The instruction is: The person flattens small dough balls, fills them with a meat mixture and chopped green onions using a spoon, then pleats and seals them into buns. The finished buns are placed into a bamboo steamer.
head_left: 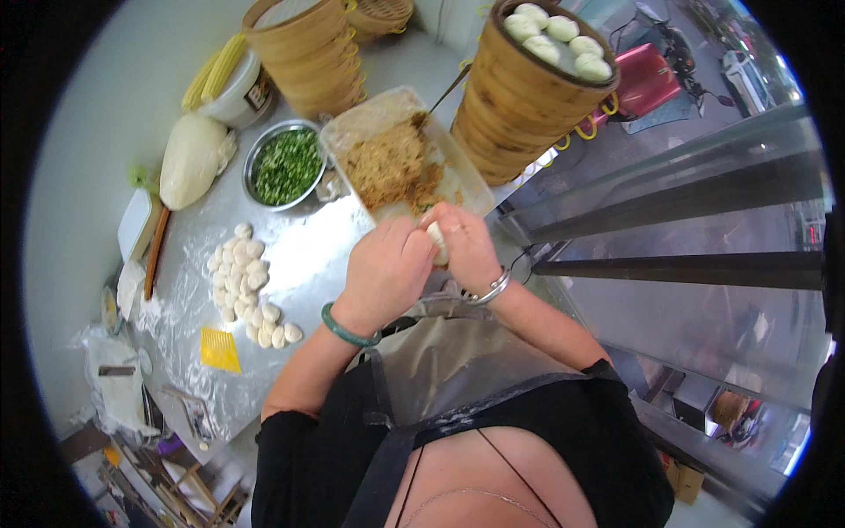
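My left hand (389, 270), with a green bangle at its wrist, and my right hand (465, 244), with a silver bangle, meet around a small piece of pale dough (437, 243). The fingers of both hands close on it and hide most of it. Just beyond them lies a clear plastic tub (475, 188) of light-brown filling (386, 162), with a dark handle rising from its far side. A metal bowl of chopped green onions (285, 165) stands left of the tub. Many small dough pieces (241, 274) lie in a cluster on the metal table (310, 244).
Bamboo steamers (528, 99) with pale buns on top stand at the back right, another steamer stack (310, 59) at the back. A large dough lump (191, 162), a wooden stick (156, 254) and a yellow scraper (220, 350) are at left. Glass panels border the right.
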Demonstrator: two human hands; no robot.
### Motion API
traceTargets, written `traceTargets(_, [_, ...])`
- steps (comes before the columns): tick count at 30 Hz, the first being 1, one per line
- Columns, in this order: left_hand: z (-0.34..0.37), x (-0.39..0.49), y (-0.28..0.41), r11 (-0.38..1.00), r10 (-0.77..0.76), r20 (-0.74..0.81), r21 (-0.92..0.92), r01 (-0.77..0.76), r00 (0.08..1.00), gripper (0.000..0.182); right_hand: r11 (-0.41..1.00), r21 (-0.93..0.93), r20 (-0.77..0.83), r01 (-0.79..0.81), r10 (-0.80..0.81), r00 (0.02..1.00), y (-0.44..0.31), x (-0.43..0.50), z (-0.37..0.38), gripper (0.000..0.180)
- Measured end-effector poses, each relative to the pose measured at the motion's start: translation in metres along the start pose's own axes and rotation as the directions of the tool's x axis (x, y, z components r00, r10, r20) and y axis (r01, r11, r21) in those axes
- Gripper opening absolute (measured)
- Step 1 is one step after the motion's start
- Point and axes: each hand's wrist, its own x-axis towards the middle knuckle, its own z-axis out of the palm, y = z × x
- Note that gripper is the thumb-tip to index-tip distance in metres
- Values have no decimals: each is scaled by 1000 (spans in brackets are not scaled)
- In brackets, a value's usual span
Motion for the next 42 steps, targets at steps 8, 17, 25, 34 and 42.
traceTargets(8, [-3,13,-2,983,181,17,13,-182,983,19,895,283,87,-345,334,939,-25,2,-2,43])
traceTargets(17, [-8,44,12,984,172,56,-56,-169,983,53,859,461,-7,-223,255,967,-11,6,-23,42])
traceTargets(25, [2,85,17,947,132,302,-321,-29,944,45,810,564,-24,-161,210,977,-40,-3,-57,48])
traceTargets(34, [-4,226,13,765,56,85,-643,12,995,36,871,449,-120,-201,281,952,-24,-35,-141,47])
traceTargets(42, [26,291,5,978,121,337,-204,-53,934,28,878,443,-196,-180,290,937,-21,-42,-165,30])
